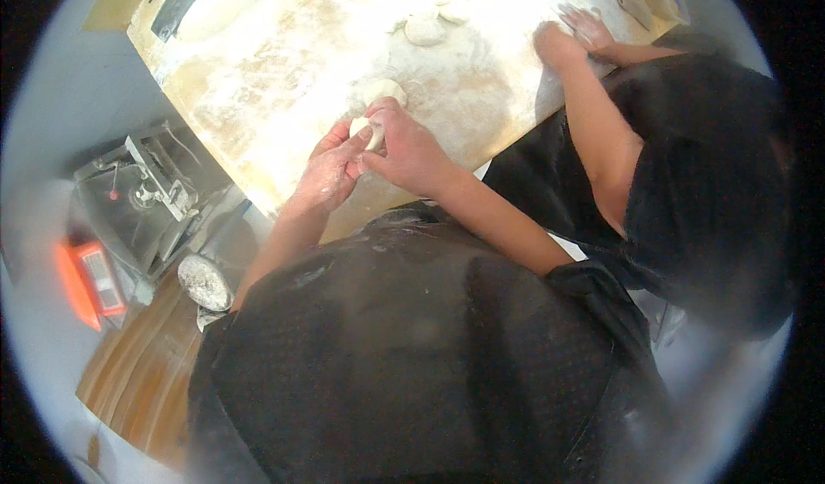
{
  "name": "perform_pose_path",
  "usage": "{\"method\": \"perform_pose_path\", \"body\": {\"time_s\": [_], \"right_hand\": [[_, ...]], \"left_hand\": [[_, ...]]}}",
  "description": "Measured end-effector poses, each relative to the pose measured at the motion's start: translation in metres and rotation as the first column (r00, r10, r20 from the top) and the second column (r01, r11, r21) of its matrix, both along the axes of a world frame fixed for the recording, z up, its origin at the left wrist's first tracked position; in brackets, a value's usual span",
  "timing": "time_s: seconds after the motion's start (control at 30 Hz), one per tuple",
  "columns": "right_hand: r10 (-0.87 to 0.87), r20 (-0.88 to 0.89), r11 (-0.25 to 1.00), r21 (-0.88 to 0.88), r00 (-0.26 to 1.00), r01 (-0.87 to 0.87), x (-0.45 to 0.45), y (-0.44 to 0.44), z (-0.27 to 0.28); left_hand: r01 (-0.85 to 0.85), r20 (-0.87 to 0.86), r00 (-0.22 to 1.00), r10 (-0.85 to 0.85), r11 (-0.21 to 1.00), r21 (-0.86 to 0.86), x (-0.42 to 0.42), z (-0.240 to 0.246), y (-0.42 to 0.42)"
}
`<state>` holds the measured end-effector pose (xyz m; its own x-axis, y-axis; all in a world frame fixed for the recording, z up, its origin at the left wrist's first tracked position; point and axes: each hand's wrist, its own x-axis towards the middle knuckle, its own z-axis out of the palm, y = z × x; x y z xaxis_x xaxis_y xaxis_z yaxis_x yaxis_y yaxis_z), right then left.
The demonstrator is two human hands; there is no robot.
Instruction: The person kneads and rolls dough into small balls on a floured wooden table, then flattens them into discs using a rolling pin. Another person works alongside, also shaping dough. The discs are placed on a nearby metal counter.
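In front of me, my left hand (330, 171) and my right hand (409, 149) meet around a small piece of pale dough (376, 141), and the fingers of both grip it. Part of the dough is hidden by my fingers and thumbs. Just beyond my right fingers a round dough piece (389, 88) rests on the floured worktable (258, 91). Flour whitens my left hand and wrist. Farther back on the table lie more flattened dough pieces (425, 30), some washed out by bright light.
A co-worker's hands (562, 47) press on the table at the right, close to my right arm. A large dough mass (225, 1) lies at the far left beside a dark flat strip (184, 7). Left of the table are a metal apparatus (142, 187), an orange object (80, 281) and a wooden surface (142, 361).
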<state>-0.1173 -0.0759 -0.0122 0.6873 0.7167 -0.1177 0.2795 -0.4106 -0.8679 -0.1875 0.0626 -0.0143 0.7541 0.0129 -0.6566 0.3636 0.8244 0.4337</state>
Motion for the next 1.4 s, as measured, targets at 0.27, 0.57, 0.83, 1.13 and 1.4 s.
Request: {"method": "perform_pose_path", "body": {"time_s": [0.27,0.57,0.83,1.13,1.4], "right_hand": [[-0.052,-0.149,0.990,-0.140,0.987,0.031,-0.001,-0.009,-0.006],[-0.248,-0.392,0.961,0.018,0.886,0.277,0.000,-0.004,-0.006],[-0.231,-0.171,0.950,-0.253,0.958,0.184,0.030,-0.016,-0.030],[-0.206,-0.195,0.889,-0.446,0.959,0.101,0.072,0.017,-0.047],[-0.621,-0.212,0.780,-0.266,0.754,0.567,0.075,-0.079,-0.067]], "left_hand": [[0.164,-0.043,0.985,-0.168,0.983,-0.078,0.002,-0.007,-0.003],[-0.090,-0.190,0.980,0.054,0.978,-0.187,0.013,-0.029,0.009],[0.333,-0.329,0.943,0.053,-0.169,0.928,0.041,-0.031,0.120],[0.015,-0.103,0.705,-0.701,-0.131,0.991,0.020,-0.062,-0.010],[0.135,-0.450,0.613,-0.650,-0.475,0.870,0.027,-0.059,-0.006]]}}
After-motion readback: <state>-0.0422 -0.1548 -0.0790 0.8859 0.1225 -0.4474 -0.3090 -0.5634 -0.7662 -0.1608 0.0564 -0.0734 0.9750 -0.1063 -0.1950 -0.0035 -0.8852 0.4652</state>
